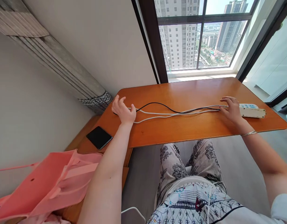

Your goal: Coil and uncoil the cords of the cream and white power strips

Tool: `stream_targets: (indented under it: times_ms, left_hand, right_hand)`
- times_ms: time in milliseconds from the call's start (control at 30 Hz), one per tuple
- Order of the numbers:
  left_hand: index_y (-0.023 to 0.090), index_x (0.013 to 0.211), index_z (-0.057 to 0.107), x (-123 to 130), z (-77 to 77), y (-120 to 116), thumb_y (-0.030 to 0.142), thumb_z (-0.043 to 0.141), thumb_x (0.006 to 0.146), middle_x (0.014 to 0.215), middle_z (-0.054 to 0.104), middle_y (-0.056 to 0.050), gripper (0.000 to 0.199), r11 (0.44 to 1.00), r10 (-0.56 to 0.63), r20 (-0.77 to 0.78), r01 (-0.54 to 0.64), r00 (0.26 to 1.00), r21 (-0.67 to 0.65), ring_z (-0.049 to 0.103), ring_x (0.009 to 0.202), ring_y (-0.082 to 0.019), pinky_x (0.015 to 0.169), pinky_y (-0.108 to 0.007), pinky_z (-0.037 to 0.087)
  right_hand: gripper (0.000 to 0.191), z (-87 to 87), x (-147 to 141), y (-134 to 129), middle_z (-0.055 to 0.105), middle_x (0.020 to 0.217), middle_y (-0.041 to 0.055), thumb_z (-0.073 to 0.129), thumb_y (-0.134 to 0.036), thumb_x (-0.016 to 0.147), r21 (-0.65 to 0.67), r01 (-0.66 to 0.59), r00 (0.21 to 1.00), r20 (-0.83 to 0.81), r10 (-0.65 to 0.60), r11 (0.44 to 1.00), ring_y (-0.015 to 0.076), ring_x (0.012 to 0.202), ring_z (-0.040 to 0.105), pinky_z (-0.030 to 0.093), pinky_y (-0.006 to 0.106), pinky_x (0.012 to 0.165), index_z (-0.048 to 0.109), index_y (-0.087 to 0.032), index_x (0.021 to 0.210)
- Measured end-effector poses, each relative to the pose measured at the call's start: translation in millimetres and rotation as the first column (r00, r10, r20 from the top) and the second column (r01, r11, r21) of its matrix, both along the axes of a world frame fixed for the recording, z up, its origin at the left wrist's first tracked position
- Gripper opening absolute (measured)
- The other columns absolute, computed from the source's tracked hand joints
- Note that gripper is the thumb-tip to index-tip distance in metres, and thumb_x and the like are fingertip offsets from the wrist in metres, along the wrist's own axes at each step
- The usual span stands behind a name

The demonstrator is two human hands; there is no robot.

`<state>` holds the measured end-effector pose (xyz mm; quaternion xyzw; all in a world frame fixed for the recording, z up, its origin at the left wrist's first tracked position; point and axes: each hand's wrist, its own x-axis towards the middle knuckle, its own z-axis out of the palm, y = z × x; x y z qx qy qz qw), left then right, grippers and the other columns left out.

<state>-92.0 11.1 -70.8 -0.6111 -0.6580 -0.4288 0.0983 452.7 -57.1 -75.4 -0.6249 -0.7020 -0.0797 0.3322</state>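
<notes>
My left hand [124, 111] is over the left part of the wooden table, fingers and thumb spread, with the left ends of the cables partly hidden behind it. A white cable [157, 117], doubled into strands, runs across the table alongside a thin black cable [165, 105]. At their right end my right hand [232, 109] rests low over the cables, its thumb and fingers apart and curved. Just right of that hand lies a white power strip [252, 111] with blue-marked sockets. Whether my right fingertips touch the cables is hard to make out.
The orange-brown table [195, 129] has its near edge above my knees. A black phone or tablet [99, 137] lies at the left, near a pink bag [54, 183]. Beyond the table are a window [199, 40] and a tied curtain [64, 71].
</notes>
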Motion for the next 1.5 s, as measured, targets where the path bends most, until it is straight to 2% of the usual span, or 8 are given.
stream_targets:
  times_ms: [133, 233, 333, 567, 833, 1033, 1367, 1500]
  left_hand:
    - [0.017, 0.147, 0.045, 27, 2.7, 3, 0.039, 0.06, 0.088, 0.169, 0.032, -0.021, 0.065, 0.929, -0.324, -0.306, 0.24, 0.895, -0.281, 0.025, 0.159, -0.037, 0.128, -0.057, 0.015]
    - [0.017, 0.158, 0.037, 37, -1.2, 7, 0.042, 0.065, 0.082, 0.173, 0.024, -0.019, 0.084, 0.819, -0.485, -0.434, 0.221, 0.759, -0.529, 0.018, 0.162, -0.038, 0.13, -0.058, 0.007]
    - [0.014, 0.165, 0.024, 31, -8.0, 9, 0.037, 0.065, 0.078, 0.172, 0.027, -0.02, 0.098, 0.74, -0.519, -0.466, 0.103, 0.717, -0.665, 0.024, 0.16, -0.038, 0.13, -0.06, 0.009]
    - [0.01, 0.16, 0.035, 11, -9.9, 8, 0.028, 0.059, 0.083, 0.138, 0.067, -0.018, 0.083, 0.714, -0.494, -0.458, 0.043, 0.739, -0.699, 0.064, 0.128, -0.033, 0.111, -0.04, 0.046]
    - [0.011, 0.153, 0.047, 6, -4.9, -1, 0.031, 0.05, 0.093, 0.121, 0.076, -0.021, 0.063, 0.725, -0.416, -0.538, -0.09, 0.733, -0.683, 0.071, 0.113, -0.037, 0.094, -0.042, 0.051]
    - [0.018, 0.107, 0.073, -22, -7.5, 2, 0.036, 0.049, 0.091, 0.115, 0.078, -0.017, 0.034, 0.746, -0.401, -0.577, -0.113, 0.711, -0.657, 0.071, 0.11, -0.035, 0.092, -0.041, 0.05]
    - [0.023, 0.07, 0.062, -45, -1.5, 11, 0.044, 0.064, 0.077, 0.083, 0.075, -0.008, 0.022, 0.708, -0.335, -0.283, 0.042, 0.899, -0.705, 0.069, 0.081, -0.027, 0.066, -0.032, 0.045]
    - [0.023, 0.063, 0.061, -43, 7.4, 9, 0.046, 0.074, 0.07, 0.064, 0.067, -0.005, 0.028, 0.545, -0.388, 0.185, 0.387, 0.903, -0.744, 0.06, 0.057, -0.019, 0.055, -0.028, 0.043]
  right_hand:
    - [0.052, -7.3, -42, 10, 0.061, 0.144, 0.0167, 0.059, -0.044, 0.088, -0.263, -0.269, 0.934, 0.162, 0.318, 0.927, 0.0356, 0.137, 0.052, 0.036, 0.052, 0.116, 0.063, -0.02, 0.133]
    - [0.065, -13.4, -55, 20, 0.055, 0.152, 0.0193, 0.061, -0.038, 0.083, -0.414, -0.222, 0.893, 0.277, 0.355, 0.883, 0.0382, 0.141, 0.049, 0.032, 0.056, 0.12, 0.057, -0.016, 0.144]
    - [0.063, -18.3, -50, 30, 0.055, 0.153, 0.0205, 0.055, -0.029, 0.086, -0.425, -0.077, 0.903, 0.353, 0.244, 0.902, 0.0377, 0.14, 0.05, 0.032, 0.057, 0.12, 0.054, -0.014, 0.148]
    - [0.042, -16.3, -34, 36, 0.068, 0.127, 0.0215, 0.046, -0.024, 0.094, -0.444, 0.092, 0.855, 0.494, 0.157, 0.891, 0.0342, 0.117, 0.064, 0.048, 0.044, 0.097, 0.066, -0.014, 0.129]
    - [0.038, -8.7, -25, 29, 0.071, 0.119, 0.0229, 0.042, -0.03, 0.1, -0.439, 0.083, 0.844, 0.509, 0.171, 0.894, 0.0326, 0.105, 0.069, 0.047, 0.04, 0.088, 0.064, -0.01, 0.123]
    - [0.042, 1.0, 2, 24, 0.077, 0.109, 0.0188, 0.036, -0.045, 0.105, -0.419, 0.194, 0.894, 0.448, 0.016, 0.887, 0.0316, 0.091, 0.072, 0.042, 0.035, 0.07, 0.063, -0.016, 0.119]
    - [0.041, 12.1, 19, 32, 0.075, 0.097, 0.0152, 0.037, -0.05, 0.106, -0.211, 0.311, 0.922, 0.303, -0.24, 0.927, 0.0271, 0.076, 0.066, 0.031, 0.031, 0.061, 0.064, -0.019, 0.111]
    - [0.039, 16.1, 27, 44, 0.074, 0.1, 0.0178, 0.041, -0.048, 0.105, -0.143, 0.349, 0.929, 0.181, -0.322, 0.926, 0.0269, 0.076, 0.064, 0.033, 0.031, 0.064, 0.062, -0.016, 0.112]
